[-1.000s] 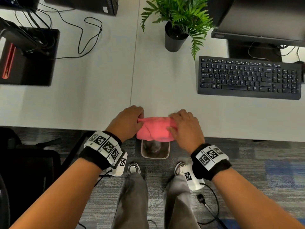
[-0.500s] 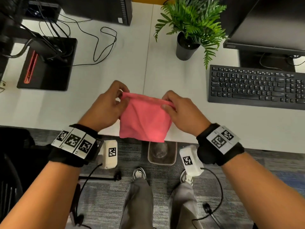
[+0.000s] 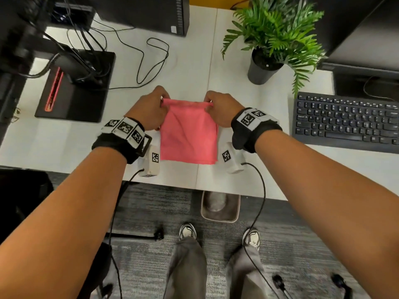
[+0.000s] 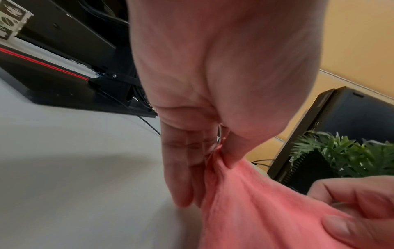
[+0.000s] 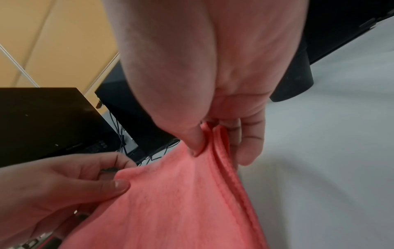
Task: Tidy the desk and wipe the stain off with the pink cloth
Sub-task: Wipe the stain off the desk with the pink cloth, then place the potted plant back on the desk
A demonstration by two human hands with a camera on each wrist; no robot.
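The pink cloth hangs folded over the white desk, held up by its top edge. My left hand pinches the top left corner between thumb and fingers. My right hand pinches the top right corner, thumb against the doubled hem. The pink cloth stretches between both hands, and in the right wrist view the pink cloth droops toward the camera. No stain shows on the visible desk surface.
A potted fern and a black keyboard sit at the right. A black device with a red stripe, loose cables and a dark computer case stand at the left and back. A bin is on the floor below the desk edge.
Both hands have lifted the cloth from the desk's near edge and carried it forward over the desk. It has unfolded and now hangs longer from its top edge.
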